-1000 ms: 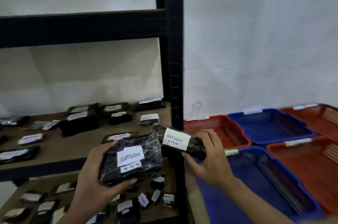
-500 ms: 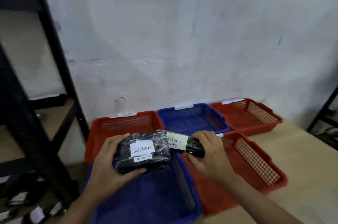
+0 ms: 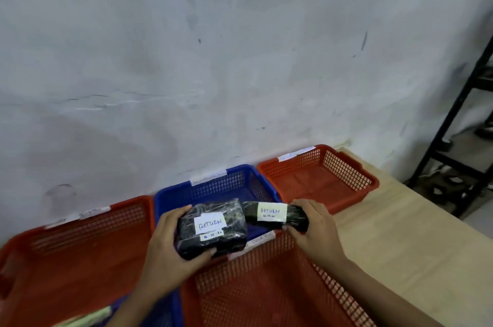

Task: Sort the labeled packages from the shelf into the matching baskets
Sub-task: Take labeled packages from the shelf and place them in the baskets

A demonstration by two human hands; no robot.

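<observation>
Both hands up over the baskets, a black wrapped package in each. The left hand (image 3: pixel 170 249) grips the bigger package (image 3: pixel 210 228), thumb curled under its near edge, label reading RETURN. The right hand (image 3: pixel 314 230) pinches the slimmer package (image 3: pixel 274 216) by its end, also marked RETURN. Both packages hang above the near rim of the blue basket (image 3: pixel 213 188), just beyond the near red basket (image 3: pixel 266 289). Another red basket (image 3: pixel 320 174) sits right of the blue one, one more (image 3: pixel 80 246) to its left.

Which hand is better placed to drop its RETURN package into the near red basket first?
Probably the right hand: its slim package hangs over the near red basket. The left hand holds its package nearer the rim.
</observation>
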